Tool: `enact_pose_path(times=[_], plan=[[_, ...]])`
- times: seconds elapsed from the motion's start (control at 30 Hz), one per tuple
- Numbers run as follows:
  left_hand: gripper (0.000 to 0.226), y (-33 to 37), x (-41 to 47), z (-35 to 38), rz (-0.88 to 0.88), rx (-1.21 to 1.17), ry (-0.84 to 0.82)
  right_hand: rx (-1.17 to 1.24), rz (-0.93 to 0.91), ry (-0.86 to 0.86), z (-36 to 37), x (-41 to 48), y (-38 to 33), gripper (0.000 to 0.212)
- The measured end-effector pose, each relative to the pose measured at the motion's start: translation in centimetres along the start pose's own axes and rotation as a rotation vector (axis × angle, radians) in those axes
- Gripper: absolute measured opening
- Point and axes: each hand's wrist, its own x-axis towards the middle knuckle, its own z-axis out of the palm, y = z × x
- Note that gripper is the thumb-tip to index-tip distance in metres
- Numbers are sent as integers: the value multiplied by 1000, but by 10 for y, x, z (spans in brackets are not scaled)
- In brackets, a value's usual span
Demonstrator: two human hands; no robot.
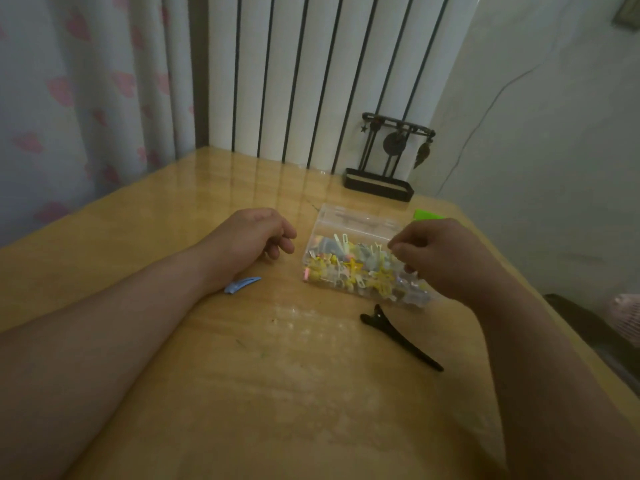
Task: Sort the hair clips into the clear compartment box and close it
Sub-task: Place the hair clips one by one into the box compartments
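The clear compartment box lies open on the wooden table, its lid tipped back at the far side. Several small yellow, white and pink hair clips fill it. My right hand hovers over the box's right half with fingers pinched together; whether a clip is between them is too small to tell. My left hand rests on the table left of the box, fingers loosely curled, holding nothing. A blue snap clip lies beside my left wrist. A long black alligator clip lies in front of the box.
A dark metal ornament stand sits at the table's back edge against the striped wall. A bright green object peeks out behind my right hand. A curtain hangs at left. A dark chair edge is at right.
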Motion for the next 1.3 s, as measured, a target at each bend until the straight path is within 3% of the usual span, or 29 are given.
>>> enact_pose_path(times=[0.53, 0.87, 1.03, 1.3], plan=[[27, -2, 3, 3, 6, -20, -2, -194, 159, -156, 8, 5, 11, 16], [27, 1, 3, 6, -13, -11, -5, -258, 163, -45, 7, 5, 10, 17], [26, 4, -1, 5, -13, -18, -16, -101, -66, 129, 26, -6, -25, 17], [29, 3, 1, -6, -26, -99, -12, -103, -550, -163, 102, -40, -87, 33]])
